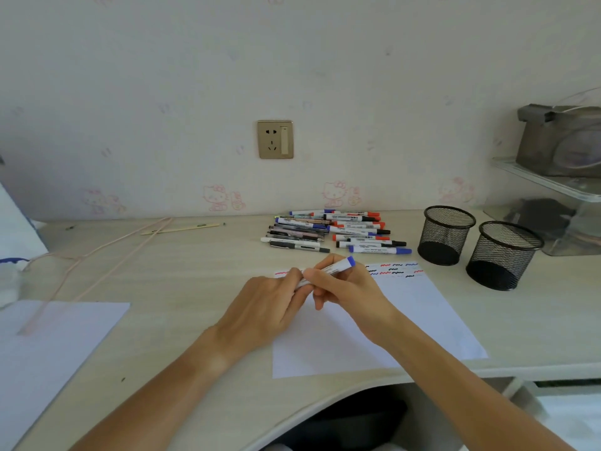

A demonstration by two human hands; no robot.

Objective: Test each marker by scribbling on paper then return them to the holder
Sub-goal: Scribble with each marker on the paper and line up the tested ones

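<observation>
While both my hands meet over the paper [406, 307], my right hand [349, 288] pinches a blue marker [335, 267] by its barrel, blue end up-right; my left hand [266, 307] grips its lower end. Two mesh holders [446, 235] stand right, other markers [338, 231] piled behind.

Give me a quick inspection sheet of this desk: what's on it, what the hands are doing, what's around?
Surface: pale desk.
Job's things: marker held over scribbled paper; marker pile; two empty mesh holders.
Clutter: blank sheet, stick.
Hands: left hand and right hand both grip the marker.
Cables: pink cord.
Surroundings: wall socket, clear shelf.
</observation>
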